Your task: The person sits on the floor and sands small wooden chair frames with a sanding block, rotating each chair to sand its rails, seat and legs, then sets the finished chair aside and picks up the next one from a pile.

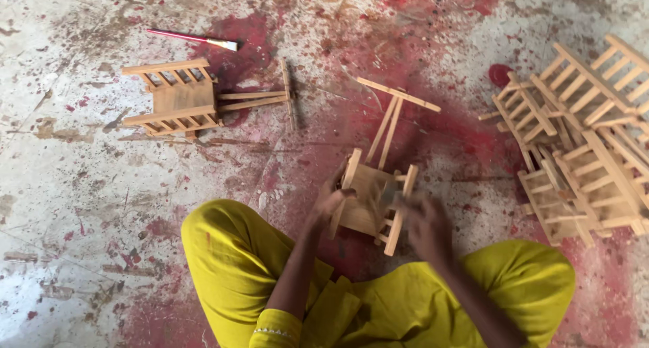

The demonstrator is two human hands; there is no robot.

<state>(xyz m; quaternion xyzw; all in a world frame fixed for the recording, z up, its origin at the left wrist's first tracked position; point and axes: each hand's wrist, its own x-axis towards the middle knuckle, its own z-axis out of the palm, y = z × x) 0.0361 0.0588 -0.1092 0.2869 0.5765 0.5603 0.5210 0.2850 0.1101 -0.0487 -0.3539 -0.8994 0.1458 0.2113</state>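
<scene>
a person in yellow-green clothing sits cross-legged on a paint-stained concrete floor (81,186), seen from above. between the knees, both hands hold a small unpainted wooden toy cart (370,198), tilted so its boxy body faces up and its long t-shaped handle points away from the person.

the left hand (329,202) grips the cart's left side rail, fingers curled round the slatted edge. the right hand (427,225) is blurred; it sits against the cart's right side rail and seems to be closed on it, though the exact grip cannot be made out.

the cart looks light and stiff, made of thin bare wood strips joined into a small frame. the slim slats and the long handle look like the weak points, likely to snap or loosen if squeezed or levered. the solid side rails and the flat floor of the body look the safest places to hold. the raw wood should not be slippery.

well beyond the left hand lies a second finished cart (179,98) on its side, and past that a red-handled paintbrush (193,38). just to the right of the right hand stands a pile of similar wooden carts (588,138), stacked against each other.
</scene>
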